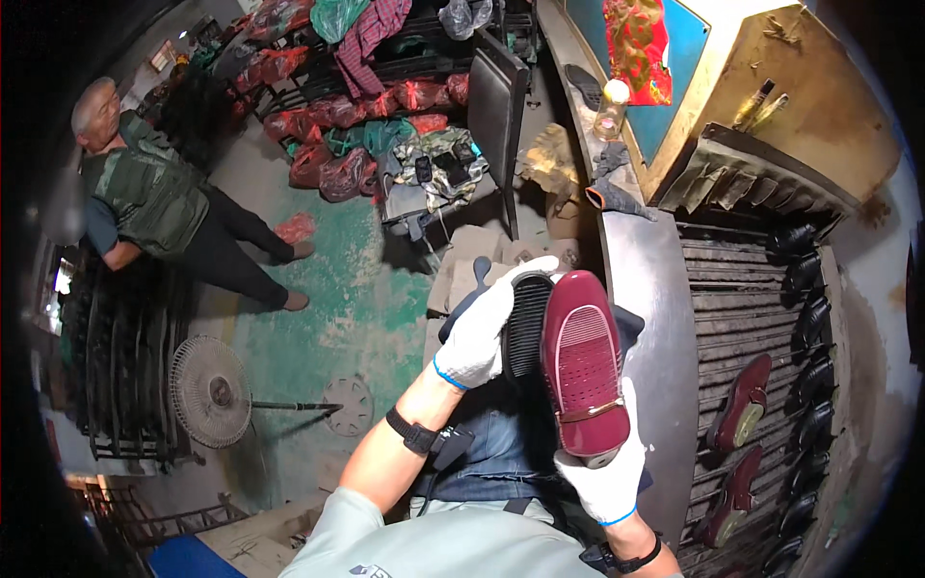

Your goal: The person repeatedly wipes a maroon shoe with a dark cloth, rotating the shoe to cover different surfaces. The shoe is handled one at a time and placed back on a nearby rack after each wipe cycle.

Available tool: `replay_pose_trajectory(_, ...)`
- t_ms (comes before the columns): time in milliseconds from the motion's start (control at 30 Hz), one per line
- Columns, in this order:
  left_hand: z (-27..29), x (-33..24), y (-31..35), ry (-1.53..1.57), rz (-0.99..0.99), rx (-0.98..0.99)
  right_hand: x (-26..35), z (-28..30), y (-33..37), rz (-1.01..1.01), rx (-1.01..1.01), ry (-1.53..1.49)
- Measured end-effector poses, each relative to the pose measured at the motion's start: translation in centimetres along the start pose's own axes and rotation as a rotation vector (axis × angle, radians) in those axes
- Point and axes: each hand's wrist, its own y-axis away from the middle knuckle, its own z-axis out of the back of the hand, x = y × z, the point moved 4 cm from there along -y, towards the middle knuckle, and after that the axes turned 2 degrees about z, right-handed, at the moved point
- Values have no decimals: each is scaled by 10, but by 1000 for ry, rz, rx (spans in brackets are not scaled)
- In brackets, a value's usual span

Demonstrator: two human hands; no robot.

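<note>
A dark red shoe (582,371), with a perforated top and a thin strap across it, is held upright in front of me. My right hand (605,482), in a white glove, is closed around its heel end. My left hand (484,332), gloved too, grips a black ribbed piece (526,326) that looks like a shoe sole, against the shoe's left side. Part of that piece is hidden behind the shoe and my fingers. Dark cloth lies over my lap below both hands.
To the right, a metal-edged bench (655,318) runs beside a slatted rack (723,356) bearing dark red shoes (744,403) and several black ones. A fan (212,390) stands at left. Another person (159,197) stands farther back. A chair (438,188) holds camouflage cloth, near red bags (342,173).
</note>
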Motion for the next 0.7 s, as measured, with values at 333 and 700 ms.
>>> replay_pose_trajectory(333,0,-3,-1,-58,0,49,-19,-16,12,-18,119,106)
replay_pose_trajectory(700,5,-1,0,-84,-25,88,-19,-20,8,16,78,119)
